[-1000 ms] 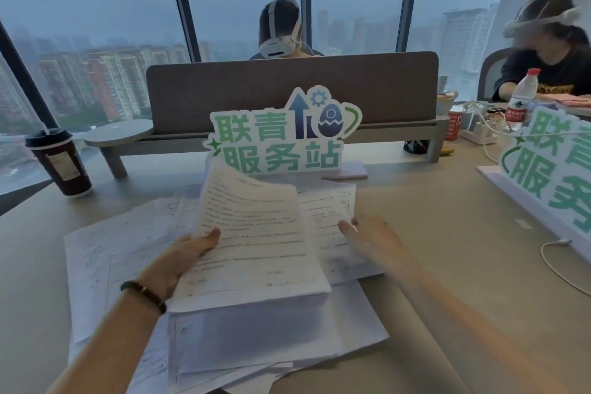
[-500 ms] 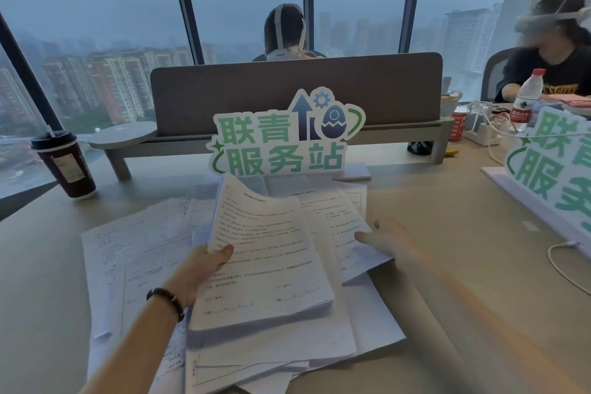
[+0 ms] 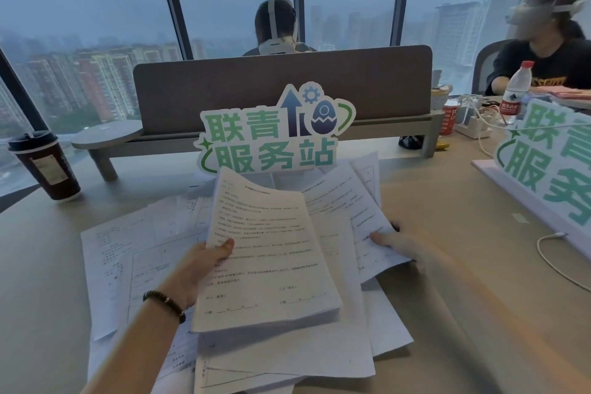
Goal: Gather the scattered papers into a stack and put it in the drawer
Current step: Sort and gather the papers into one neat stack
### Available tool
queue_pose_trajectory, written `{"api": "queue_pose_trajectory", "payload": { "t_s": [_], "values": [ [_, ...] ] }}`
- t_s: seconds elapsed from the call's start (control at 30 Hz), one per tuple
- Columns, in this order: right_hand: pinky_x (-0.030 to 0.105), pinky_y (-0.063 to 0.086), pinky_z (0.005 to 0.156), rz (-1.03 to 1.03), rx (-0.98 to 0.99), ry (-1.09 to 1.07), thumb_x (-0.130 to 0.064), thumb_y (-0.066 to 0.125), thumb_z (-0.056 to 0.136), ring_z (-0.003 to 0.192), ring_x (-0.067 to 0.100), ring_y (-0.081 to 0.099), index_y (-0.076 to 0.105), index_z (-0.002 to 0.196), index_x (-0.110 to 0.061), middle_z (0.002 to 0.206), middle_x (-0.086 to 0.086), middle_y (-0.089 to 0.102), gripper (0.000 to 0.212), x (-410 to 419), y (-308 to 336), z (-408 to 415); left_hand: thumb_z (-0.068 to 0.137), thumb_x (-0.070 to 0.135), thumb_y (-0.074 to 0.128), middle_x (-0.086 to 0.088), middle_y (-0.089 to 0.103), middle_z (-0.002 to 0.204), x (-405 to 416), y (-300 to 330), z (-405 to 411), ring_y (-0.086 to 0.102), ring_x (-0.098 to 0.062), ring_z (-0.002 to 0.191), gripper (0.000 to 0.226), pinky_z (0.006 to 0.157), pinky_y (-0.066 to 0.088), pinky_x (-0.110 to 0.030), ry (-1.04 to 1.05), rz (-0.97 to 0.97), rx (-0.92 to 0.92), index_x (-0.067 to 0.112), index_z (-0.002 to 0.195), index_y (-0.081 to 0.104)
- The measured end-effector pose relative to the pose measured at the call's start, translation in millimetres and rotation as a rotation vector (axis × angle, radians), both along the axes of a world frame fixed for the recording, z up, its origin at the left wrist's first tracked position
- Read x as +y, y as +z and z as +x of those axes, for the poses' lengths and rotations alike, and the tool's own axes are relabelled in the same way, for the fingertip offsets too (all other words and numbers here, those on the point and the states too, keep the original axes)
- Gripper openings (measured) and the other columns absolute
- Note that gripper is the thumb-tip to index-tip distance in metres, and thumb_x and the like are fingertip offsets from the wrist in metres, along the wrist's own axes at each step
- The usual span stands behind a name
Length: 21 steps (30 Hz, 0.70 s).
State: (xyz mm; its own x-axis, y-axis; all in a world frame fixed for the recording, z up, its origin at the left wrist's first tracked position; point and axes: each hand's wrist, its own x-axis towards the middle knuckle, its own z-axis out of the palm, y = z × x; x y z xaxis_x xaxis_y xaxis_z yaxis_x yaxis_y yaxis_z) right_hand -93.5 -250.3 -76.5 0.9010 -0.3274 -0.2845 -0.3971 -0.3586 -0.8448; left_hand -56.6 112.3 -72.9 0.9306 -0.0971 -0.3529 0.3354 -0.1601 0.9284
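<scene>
Head view: left hand [image 3: 198,269] is pinching a thick white printed-paper sheaf [image 3: 265,253] by its left edge, raised over the beige desk [image 3: 454,233]. Right hand [image 3: 399,241] is gripping loose white sheets [image 3: 355,217] beside it. Paper looks light, floppy and slippery; holding opposite edges seems best.

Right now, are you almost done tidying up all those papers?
Not yet. A thick stack is already gathered, and my left hand grips it. My right hand is picking up another sheet. Loose papers are spread over the table. No drawer is in view, so putting the stack away is left.
</scene>
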Motion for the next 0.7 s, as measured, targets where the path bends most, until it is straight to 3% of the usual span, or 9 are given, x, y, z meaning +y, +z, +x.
{"api": "queue_pose_trajectory", "payload": {
  "t_s": [0.1, 0.2, 0.33, 0.4, 0.47, 0.53, 0.6, 0.67, 0.7],
  "values": [
    [0.037, 0.053, 0.088, 0.064, 0.015, 0.002, -0.036, 0.077, 0.085, 0.099, 0.024, 0.066, 0.060, 0.108, -0.023, 0.105, 0.001, 0.070, 0.031, -4, 0, -4, 0.098, 0.022, 0.060, -0.022, 0.076, 0.100, 12, -4, 2, 0.073, -0.040, 0.085, 0.027, 0.064, 0.061, -0.042, 0.044, -0.020, 0.008, 0.001, 0.113, 0.067],
    [0.045, 0.055, 0.095, 0.102, -0.025, 0.012, -0.035, 0.079, 0.080, 0.100, 0.025, 0.069, 0.064, 0.117, -0.019, 0.109, 0.002, 0.072, 0.043, -2, -7, 1, 0.098, 0.021, 0.059, -0.021, 0.077, 0.095, 12, -8, 1, 0.074, -0.037, 0.080, 0.027, 0.058, 0.061, -0.039, 0.056, -0.004, 0.018, 0.000, 0.113, 0.066],
    [0.046, 0.053, 0.096, 0.204, -0.006, -0.002, -0.008, 0.078, 0.083, 0.096, 0.027, 0.067, 0.064, 0.106, -0.013, 0.102, 0.005, 0.071, 0.028, 5, -5, 4, 0.098, 0.022, 0.060, -0.021, 0.077, 0.096, 7, -8, 0, 0.074, -0.039, 0.084, 0.028, 0.064, 0.061, -0.041, 0.051, 0.045, 0.006, -0.001, 0.112, 0.067],
    [0.042, 0.052, 0.093, 0.208, 0.022, -0.037, -0.008, 0.080, 0.082, 0.095, 0.027, 0.063, 0.059, 0.103, -0.016, 0.098, 0.004, 0.066, 0.031, 6, -2, 6, 0.097, 0.023, 0.061, -0.020, 0.077, 0.097, 6, -7, 0, 0.073, -0.041, 0.088, 0.029, 0.073, 0.061, -0.048, 0.056, 0.062, 0.006, 0.000, 0.112, 0.067],
    [0.044, 0.048, 0.100, 0.209, 0.055, -0.038, -0.012, 0.081, 0.082, 0.107, 0.030, 0.058, 0.054, 0.112, -0.017, 0.111, 0.007, 0.062, 0.040, 5, 4, 7, 0.097, 0.023, 0.062, -0.020, 0.077, 0.097, 6, -6, 0, 0.073, -0.041, 0.090, 0.029, 0.079, 0.060, -0.052, 0.059, 0.079, 0.003, 0.000, 0.112, 0.067],
    [0.047, 0.044, 0.107, 0.262, 0.068, -0.048, -0.014, 0.081, 0.082, 0.120, 0.032, 0.054, 0.053, 0.122, -0.016, 0.123, 0.009, 0.059, 0.049, 0, 9, 7, 0.096, 0.023, 0.062, -0.020, 0.077, 0.095, 5, -6, -2, 0.073, -0.040, 0.087, 0.028, 0.074, 0.061, -0.048, 0.055, 0.088, 0.001, 0.000, 0.111, 0.067],
    [0.044, 0.049, 0.101, 0.287, 0.052, -0.084, -0.014, 0.082, 0.081, 0.119, 0.032, 0.057, 0.054, 0.130, -0.012, 0.130, 0.012, 0.061, 0.056, -6, 8, 6, 0.097, 0.023, 0.062, -0.019, 0.077, 0.094, 5, -5, -2, 0.074, -0.040, 0.085, 0.028, 0.067, 0.060, -0.044, 0.052, 0.092, 0.001, 0.000, 0.111, 0.067],
    [0.039, 0.053, 0.086, 0.266, 0.034, -0.083, -0.012, 0.078, 0.084, 0.103, 0.028, 0.063, 0.056, 0.129, -0.008, 0.131, 0.015, 0.063, 0.050, -8, 4, 3, 0.097, 0.023, 0.062, -0.019, 0.077, 0.094, 6, -5, -3, 0.074, -0.040, 0.085, 0.028, 0.065, 0.060, -0.042, 0.054, 0.094, 0.002, 0.000, 0.111, 0.067],
    [0.039, 0.052, 0.085, 0.257, 0.044, -0.066, -0.012, 0.075, 0.087, 0.099, 0.029, 0.063, 0.055, 0.131, -0.006, 0.131, 0.017, 0.063, 0.048, -8, 1, 2, 0.096, 0.023, 0.062, -0.019, 0.077, 0.094, 6, -5, -3, 0.074, -0.040, 0.085, 0.029, 0.065, 0.060, -0.042, 0.056, 0.096, 0.001, 0.000, 0.112, 0.066]
  ]
}}
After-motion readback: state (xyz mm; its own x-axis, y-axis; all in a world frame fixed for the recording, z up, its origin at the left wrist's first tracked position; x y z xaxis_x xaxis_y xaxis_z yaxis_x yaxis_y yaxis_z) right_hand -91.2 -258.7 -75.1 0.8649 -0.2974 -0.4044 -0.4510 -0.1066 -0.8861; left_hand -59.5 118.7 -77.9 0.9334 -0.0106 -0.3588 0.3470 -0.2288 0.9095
